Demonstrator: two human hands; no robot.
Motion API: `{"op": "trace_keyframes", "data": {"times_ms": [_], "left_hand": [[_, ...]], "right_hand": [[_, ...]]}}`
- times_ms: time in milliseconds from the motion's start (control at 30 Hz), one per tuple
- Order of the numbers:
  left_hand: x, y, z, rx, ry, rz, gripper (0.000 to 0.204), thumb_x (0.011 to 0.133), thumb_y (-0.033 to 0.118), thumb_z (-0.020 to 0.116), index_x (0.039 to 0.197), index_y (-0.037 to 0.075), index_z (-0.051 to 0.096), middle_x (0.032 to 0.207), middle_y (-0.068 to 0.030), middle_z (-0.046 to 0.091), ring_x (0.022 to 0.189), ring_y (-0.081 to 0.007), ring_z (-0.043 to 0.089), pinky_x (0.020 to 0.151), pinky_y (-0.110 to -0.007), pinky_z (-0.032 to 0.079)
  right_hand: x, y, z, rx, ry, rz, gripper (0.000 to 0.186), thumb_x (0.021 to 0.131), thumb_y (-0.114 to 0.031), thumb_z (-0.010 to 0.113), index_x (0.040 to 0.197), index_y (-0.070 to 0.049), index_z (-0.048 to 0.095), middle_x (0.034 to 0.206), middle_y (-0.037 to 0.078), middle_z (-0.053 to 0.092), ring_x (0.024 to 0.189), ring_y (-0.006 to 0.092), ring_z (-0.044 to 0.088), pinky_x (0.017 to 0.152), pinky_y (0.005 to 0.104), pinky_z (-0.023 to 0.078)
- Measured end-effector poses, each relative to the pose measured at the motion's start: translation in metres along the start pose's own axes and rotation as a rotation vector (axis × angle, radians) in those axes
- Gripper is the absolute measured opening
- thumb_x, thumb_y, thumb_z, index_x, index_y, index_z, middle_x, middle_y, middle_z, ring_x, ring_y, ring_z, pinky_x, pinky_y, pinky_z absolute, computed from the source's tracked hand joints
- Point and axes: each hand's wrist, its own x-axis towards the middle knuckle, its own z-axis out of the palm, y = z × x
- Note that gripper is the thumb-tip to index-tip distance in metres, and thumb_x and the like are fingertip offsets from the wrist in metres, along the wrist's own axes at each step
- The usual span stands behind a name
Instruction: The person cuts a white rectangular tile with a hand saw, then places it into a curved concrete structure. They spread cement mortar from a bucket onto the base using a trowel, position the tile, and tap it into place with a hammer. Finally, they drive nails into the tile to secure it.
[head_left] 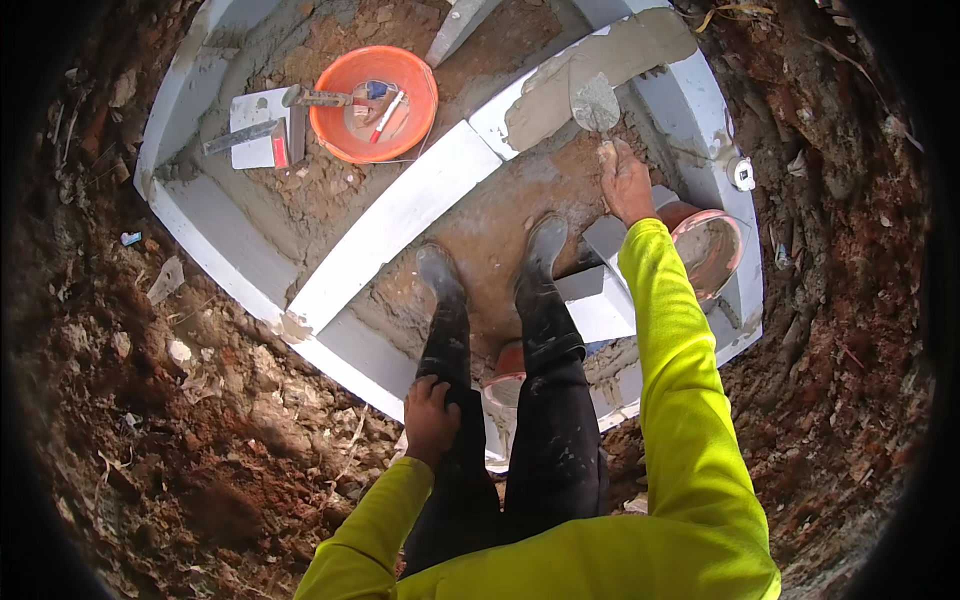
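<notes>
My right hand (pixel 626 181) is closed round the handle of a trowel. The trowel's pointed blade (pixel 596 104), smeared with mortar, lies against a layer of wet grey mortar (pixel 560 95) spread along the top of a white block wall (pixel 405 215). This low wall crosses the pit diagonally in front of my boots. My left hand (pixel 431 420) rests on my left knee, holding no tool, with its fingers bent loosely over the dark trousers.
An orange bucket (pixel 335 125) holding tools stands beyond the wall. A spirit level (pixel 240 137) lies across a white block (pixel 262 106). Near my right forearm are another bucket (pixel 712 245) and loose white blocks (pixel 598 302). Rough brown soil (pixel 230 440) surrounds the white outer walls (pixel 215 230).
</notes>
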Motion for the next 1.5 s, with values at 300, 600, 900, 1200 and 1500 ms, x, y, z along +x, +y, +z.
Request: {"op": "trace_keyframes", "data": {"times_ms": [300,600,900,1200,1500], "left_hand": [[0.001,-0.004,-0.006,-0.027,0.008,-0.012,0.039,0.076,0.018,0.065,0.112,0.006,0.065,0.127,-0.0164,0.056,0.121,-0.0392,0.049,0.104,-0.053,0.039],[0.006,-0.004,-0.007,0.014,0.020,0.036,0.038,0.074,0.017,0.066,0.111,0.006,0.064,0.125,-0.0173,0.056,0.119,-0.0396,0.051,0.101,-0.052,0.041],[0.015,0.007,-0.009,0.091,-0.029,0.124,0.037,0.074,0.015,0.067,0.110,0.006,0.064,0.123,-0.0180,0.057,0.117,-0.0392,0.052,0.100,-0.051,0.042],[0.017,0.016,-0.011,0.119,-0.060,0.083,0.036,0.075,0.016,0.067,0.110,0.005,0.065,0.125,-0.0168,0.056,0.120,-0.0377,0.050,0.103,-0.050,0.040],[0.023,0.023,-0.019,0.138,-0.080,0.075,0.038,0.075,0.016,0.068,0.111,0.005,0.065,0.127,-0.0176,0.056,0.121,-0.0380,0.050,0.103,-0.050,0.040]], "right_hand": [[-0.078,-0.095,0.067,0.264,-0.463,0.133,0.039,0.098,-0.034,0.056,0.120,-0.003,0.060,0.086,0.018,0.069,0.071,0.0357,0.067,0.063,0.0441,0.054],[-0.070,-0.015,0.001,0.209,-0.054,0.350,0.031,0.100,-0.032,0.056,0.110,-0.003,0.060,0.079,0.018,0.066,0.064,0.0372,0.064,0.058,0.0436,0.054],[-0.090,-0.074,0.063,1.043,-0.080,1.044,0.022,0.100,-0.031,0.057,0.107,-0.010,0.058,0.071,0.001,0.055,0.049,0.0116,0.054,0.041,0.0261,0.046],[-0.110,-0.067,0.057,0.659,-0.055,0.463,0.034,0.098,-0.029,0.061,0.118,-0.001,0.059,0.074,0.008,0.061,0.054,0.0151,0.059,0.052,0.0313,0.048],[-0.094,-0.023,0.044,0.203,-0.168,0.027,0.042,0.096,-0.036,0.060,0.117,0.000,0.061,0.084,0.021,0.069,0.074,0.0404,0.067,0.068,0.0461,0.054]]}}
